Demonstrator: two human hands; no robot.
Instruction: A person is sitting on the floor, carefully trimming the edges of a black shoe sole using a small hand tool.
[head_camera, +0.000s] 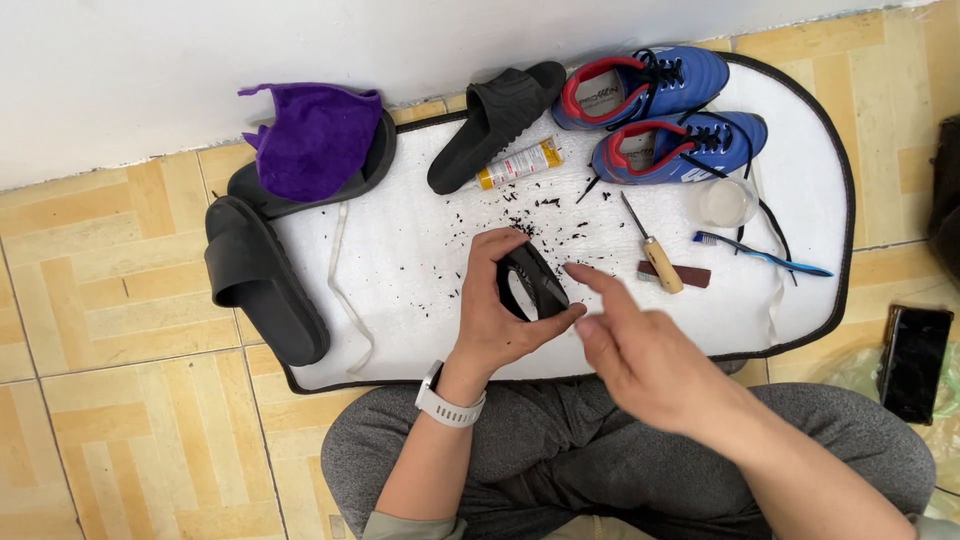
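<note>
The left hand (497, 310) grasps a black slide (532, 283) over the near middle of a white mat (420, 270), fingers curled over the top, thumb beneath; the slide is tilted on edge, dark and matte, its strap opening showing as a pale gap. The right hand (640, 350) hovers just beside it, fingers loosely extended and holding nothing, the fingertips close to the slide's end. Black crumbs (545, 225) speckle the mat beyond the slide. The mat, dark-bordered with rounded corners, lies on yellow patterned tiles (110, 300) against a white wall (200, 60). On its far side sit a second slide (495, 120), a yellow tube (518, 163) and two blue shoes (665, 110); to the right, a wooden-handled awl (652, 250), a brown block (675, 273), a blue toothbrush (762, 254) and a clear cup (723, 201). At left, two more slides (262, 275) overlap the mat's edge, one bearing a purple cloth (315, 138). A phone (914, 360) lies on the tiles at right. The person sits cross-legged in grey trousers (560, 450), a white watch (448, 405) on the left wrist.
</note>
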